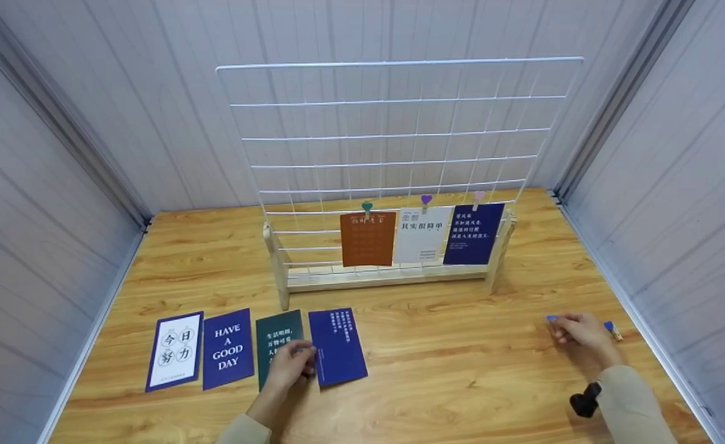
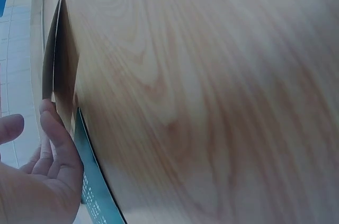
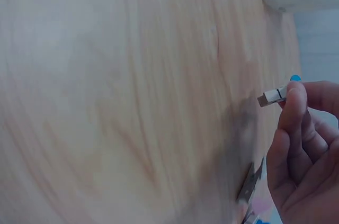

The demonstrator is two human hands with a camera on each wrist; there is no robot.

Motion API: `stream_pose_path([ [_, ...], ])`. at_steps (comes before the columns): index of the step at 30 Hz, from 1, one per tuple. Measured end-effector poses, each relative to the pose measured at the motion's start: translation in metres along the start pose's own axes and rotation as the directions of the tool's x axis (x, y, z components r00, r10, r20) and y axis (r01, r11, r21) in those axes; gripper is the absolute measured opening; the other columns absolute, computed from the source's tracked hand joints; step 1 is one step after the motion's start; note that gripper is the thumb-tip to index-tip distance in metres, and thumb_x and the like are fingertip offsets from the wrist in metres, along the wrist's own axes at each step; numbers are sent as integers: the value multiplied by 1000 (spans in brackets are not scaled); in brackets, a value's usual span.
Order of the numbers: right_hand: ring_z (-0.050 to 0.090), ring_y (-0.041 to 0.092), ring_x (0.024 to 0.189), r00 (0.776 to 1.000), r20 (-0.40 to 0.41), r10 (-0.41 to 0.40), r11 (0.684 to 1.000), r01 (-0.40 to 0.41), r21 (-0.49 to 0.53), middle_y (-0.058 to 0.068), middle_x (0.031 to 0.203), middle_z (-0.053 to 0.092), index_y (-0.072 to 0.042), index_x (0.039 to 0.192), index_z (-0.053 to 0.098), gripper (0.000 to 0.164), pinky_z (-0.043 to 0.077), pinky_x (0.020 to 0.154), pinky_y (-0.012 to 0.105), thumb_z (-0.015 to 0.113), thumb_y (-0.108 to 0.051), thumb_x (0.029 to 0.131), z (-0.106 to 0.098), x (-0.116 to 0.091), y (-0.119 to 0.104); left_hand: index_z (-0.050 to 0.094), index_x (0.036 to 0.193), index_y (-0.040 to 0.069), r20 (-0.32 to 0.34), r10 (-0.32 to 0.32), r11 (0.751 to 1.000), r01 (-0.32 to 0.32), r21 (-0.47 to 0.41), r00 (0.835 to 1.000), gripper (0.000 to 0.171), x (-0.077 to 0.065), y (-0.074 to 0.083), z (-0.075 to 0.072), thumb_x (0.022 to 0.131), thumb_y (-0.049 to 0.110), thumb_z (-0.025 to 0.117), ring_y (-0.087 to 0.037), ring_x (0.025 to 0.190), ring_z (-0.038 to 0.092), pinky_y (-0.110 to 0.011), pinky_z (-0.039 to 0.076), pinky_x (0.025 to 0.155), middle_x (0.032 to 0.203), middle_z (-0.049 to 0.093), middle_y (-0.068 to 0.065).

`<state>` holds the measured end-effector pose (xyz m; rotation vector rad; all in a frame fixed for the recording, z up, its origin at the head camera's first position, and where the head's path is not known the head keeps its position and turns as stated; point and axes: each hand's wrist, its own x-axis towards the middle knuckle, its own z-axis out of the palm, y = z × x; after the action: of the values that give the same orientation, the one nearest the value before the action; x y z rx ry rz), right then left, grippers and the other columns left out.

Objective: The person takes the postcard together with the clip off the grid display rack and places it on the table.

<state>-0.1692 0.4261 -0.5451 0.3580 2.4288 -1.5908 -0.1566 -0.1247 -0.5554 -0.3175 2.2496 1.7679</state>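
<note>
My left hand [image 1: 288, 367] is at the left edge of a dark blue card [image 1: 341, 351] with white writing. In the left wrist view this card [image 2: 53, 60] stands tilted up from the wood, one fingertip touching its near end and the thumb apart from it. Partly under the hand lies a dark green card [image 1: 279, 324]. On the right side of the table, my right hand [image 1: 581, 333] pinches a small wooden clothespin [image 3: 273, 96] with a blue heart on it, thumb against fingers. Another blue-heart clothespin [image 1: 613, 330] lies just right of that hand.
A white wire grid [image 1: 399, 131] on a wooden stand holds an orange card [image 1: 367, 240], a white card [image 1: 421, 237] and a navy card [image 1: 475, 234] by heart clips. A "HAVE A GOOD DAY" card [image 1: 227, 348] and a white-and-blue card [image 1: 174, 350] lie at left. Pale walls enclose the table.
</note>
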Motion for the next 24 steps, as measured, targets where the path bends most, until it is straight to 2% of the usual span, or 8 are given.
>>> stream_pose_path([
  [3, 56, 10, 57, 1000, 15, 5, 1000, -5, -28, 4, 67, 57, 21, 106, 46, 36, 49, 56, 24, 46, -11, 91, -6, -2, 6, 52, 107, -8, -3, 11, 1000, -11, -4, 1000, 32, -2, -1, 0, 86, 16, 54, -17, 60, 56, -29, 47, 49, 76, 58, -8],
  [9, 56, 13, 56, 999, -11, 40, 988, -41, -149, 3, 64, 58, 16, 102, 54, 39, 48, 55, 25, 51, -21, 90, -13, -6, 11, 51, 109, -10, -5, 18, 1000, -18, 17, 1000, 32, -1, -6, -1, 87, 13, 51, -19, 62, 58, -31, 48, 54, 79, 59, -11],
  [14, 56, 13, 54, 998, -22, 57, 985, -60, -162, 4, 63, 59, 15, 100, 56, 38, 48, 53, 25, 52, -21, 89, -16, -9, 11, 53, 109, -9, -11, 15, 999, -15, 38, 1000, 31, -1, -4, -2, 89, 14, 49, -18, 64, 58, -32, 48, 56, 82, 60, -11],
  [19, 57, 14, 55, 999, -21, 33, 988, -36, -151, 6, 64, 59, 15, 99, 56, 35, 49, 52, 26, 52, -18, 89, -17, -11, 11, 54, 107, -7, -20, 7, 999, -6, 34, 1000, 28, 0, -5, -2, 89, 14, 48, -19, 65, 58, -32, 48, 57, 83, 60, -11],
  [24, 56, 14, 53, 999, -48, -8, 981, -1, -194, 5, 62, 58, 13, 94, 59, 30, 48, 50, 25, 51, -15, 89, -18, -12, 15, 53, 105, -7, -26, 6, 1000, -6, 7, 1000, 27, 0, -9, -4, 89, 14, 49, -19, 66, 58, -32, 48, 58, 81, 60, -11],
])
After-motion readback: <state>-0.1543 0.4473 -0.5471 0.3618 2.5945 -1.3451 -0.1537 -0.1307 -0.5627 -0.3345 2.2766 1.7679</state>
